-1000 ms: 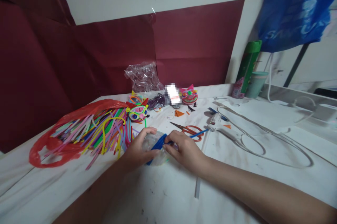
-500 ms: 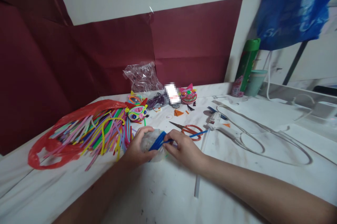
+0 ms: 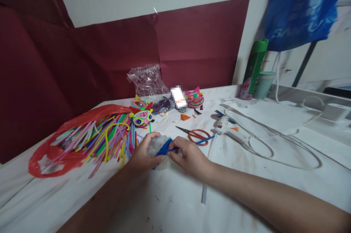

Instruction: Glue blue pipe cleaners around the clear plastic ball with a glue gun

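A pale, translucent rounded object [image 3: 156, 146] with a band of blue strands [image 3: 164, 146] around it is gripped by my left hand [image 3: 144, 154], fingers over its top and thumb at the front. My right hand [image 3: 188, 156] pinches a blue pipe cleaner [image 3: 206, 140] against the band. The free end of that strand sticks out to the right, over the handles of the orange scissors [image 3: 197, 136]. Just beyond its tip rests a white glue gun [image 3: 223, 125] with a glue stick or strip below it.
Colourful pipe cleaners [image 3: 106, 138] lie on a red plastic bag [image 3: 35, 161] at the left. Two decorated masks or heads [image 3: 142, 117] [image 3: 195, 98], a lit phone [image 3: 178, 98] and clear plastic [image 3: 148, 79] stand behind. A looping cable [image 3: 296, 167], green bottle [image 3: 253, 68] and cup [image 3: 263, 85] are right.
My right hand has shifted slightly left, its fingers closer over the blue band. The view has moved a little, and the free blue end sticks out less far to the right.
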Available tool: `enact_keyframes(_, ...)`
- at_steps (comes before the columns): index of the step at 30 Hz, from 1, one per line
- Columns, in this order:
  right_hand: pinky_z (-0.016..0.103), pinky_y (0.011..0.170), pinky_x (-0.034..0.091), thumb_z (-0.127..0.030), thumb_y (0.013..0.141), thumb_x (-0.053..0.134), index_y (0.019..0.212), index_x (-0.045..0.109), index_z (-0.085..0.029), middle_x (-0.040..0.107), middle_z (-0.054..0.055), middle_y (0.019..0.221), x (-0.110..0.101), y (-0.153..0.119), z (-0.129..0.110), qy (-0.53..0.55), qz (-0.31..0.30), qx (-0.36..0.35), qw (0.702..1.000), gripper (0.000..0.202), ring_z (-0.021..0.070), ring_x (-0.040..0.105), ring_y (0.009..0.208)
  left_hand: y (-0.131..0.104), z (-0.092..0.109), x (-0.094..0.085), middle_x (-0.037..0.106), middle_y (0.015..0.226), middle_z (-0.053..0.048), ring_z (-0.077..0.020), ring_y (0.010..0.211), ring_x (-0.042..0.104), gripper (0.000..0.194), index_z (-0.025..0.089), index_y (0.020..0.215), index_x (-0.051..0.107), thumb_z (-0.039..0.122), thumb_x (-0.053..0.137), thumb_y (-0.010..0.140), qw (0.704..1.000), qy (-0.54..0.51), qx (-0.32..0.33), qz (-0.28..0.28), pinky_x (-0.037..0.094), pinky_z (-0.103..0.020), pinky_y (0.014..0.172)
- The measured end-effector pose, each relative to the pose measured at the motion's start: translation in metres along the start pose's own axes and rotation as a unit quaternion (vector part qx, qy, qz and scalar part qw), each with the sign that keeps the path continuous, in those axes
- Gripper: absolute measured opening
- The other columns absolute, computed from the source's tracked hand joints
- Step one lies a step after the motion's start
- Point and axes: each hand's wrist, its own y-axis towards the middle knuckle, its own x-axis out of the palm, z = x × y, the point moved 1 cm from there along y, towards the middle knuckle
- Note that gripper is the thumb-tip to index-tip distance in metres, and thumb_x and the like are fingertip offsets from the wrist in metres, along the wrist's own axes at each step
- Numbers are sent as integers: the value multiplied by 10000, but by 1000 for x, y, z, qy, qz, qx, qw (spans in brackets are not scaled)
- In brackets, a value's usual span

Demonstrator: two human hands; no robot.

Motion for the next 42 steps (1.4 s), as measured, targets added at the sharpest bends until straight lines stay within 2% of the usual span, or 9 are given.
enact_keyframes(3, 254, 634, 454, -70, 751, 612, 778, 594, -180, 629, 17, 751, 0, 1, 1, 9, -4, 2, 1000, 114, 154, 594, 676, 0, 0, -1, 575, 1145, -58, -278, 1007, 582, 654, 230, 1206, 460, 405, 715, 630, 1000, -5, -6, -14, 463, -369, 850)
enact_keyframes(11, 273, 672, 462, -60, 770, 626, 787, 598, -175, 638, 38, 775, -2, 4, 6, -8, 9, -14, 1000, 119, 172, 610, 728, 2, -8, -3, 499, 1303, -111, -328, 1227, 464, 640, 210, 1196, 461, 397, 713, 638, 998, -1, 63, -8, 379, -422, 1013)
enact_keyframes(17, 275, 680, 462, -53, 759, 633, 784, 593, -175, 629, 36, 773, -2, 2, 6, -12, 6, -9, 1000, 130, 172, 606, 727, 4, -12, -4, 481, 1323, -119, -343, 1274, 417, 660, 214, 1198, 460, 424, 734, 636, 996, 8, 85, -22, 366, -429, 1028)
enact_keyframes(21, 270, 669, 454, -59, 755, 635, 784, 591, -179, 626, 30, 777, -2, 3, 6, -13, 5, -4, 1000, 131, 167, 600, 720, 4, -5, -4, 495, 1305, -108, -335, 1251, 443, 636, 218, 1176, 470, 403, 736, 628, 998, 12, 64, -26, 385, -414, 1009)
enact_keyframes(25, 258, 660, 445, -62, 747, 645, 777, 589, -180, 611, 18, 764, 0, 1, 3, -13, 3, -11, 1000, 134, 157, 589, 708, 0, 10, -3, 539, 1207, -101, -322, 1172, 498, 554, 205, 1130, 483, 349, 698, 640, 998, 50, 32, 0, 401, -427, 979)
enact_keyframes(27, 255, 652, 440, -68, 737, 657, 776, 586, -178, 609, 15, 759, 1, 0, 2, -14, 5, -10, 1000, 137, 155, 584, 699, -1, 14, -2, 540, 1179, -96, -313, 1171, 492, 533, 202, 1125, 484, 327, 684, 647, 997, 69, 39, 5, 394, -427, 985)
enact_keyframes(31, 255, 641, 431, -108, 726, 684, 750, 572, -184, 615, 7, 741, 0, 0, 3, -26, 11, 6, 1000, 138, 155, 580, 683, 0, 6, -3, 522, 1192, -99, -307, 1188, 475, 539, 200, 1127, 484, 331, 686, 645, 994, 61, 86, 5, 372, -426, 1011)
enact_keyframes(36, 253, 659, 446, -75, 762, 637, 772, 585, -175, 645, 30, 775, -3, 4, 9, -9, -10, 6, 1000, 114, 158, 605, 713, 6, -8, -9, 484, 1214, -121, -323, 1229, 426, 551, 198, 1124, 462, 357, 692, 648, 994, 29, 107, -6, 339, -459, 1033)
enact_keyframes(42, 266, 692, 456, -83, 779, 634, 779, 601, -175, 652, 39, 787, 0, 4, 11, -12, -12, -1, 1000, 98, 170, 615, 748, 8, -8, -12, 474, 1211, -125, -327, 1235, 413, 559, 198, 1146, 461, 378, 696, 672, 989, 43, 140, -31, 324, -472, 1048)
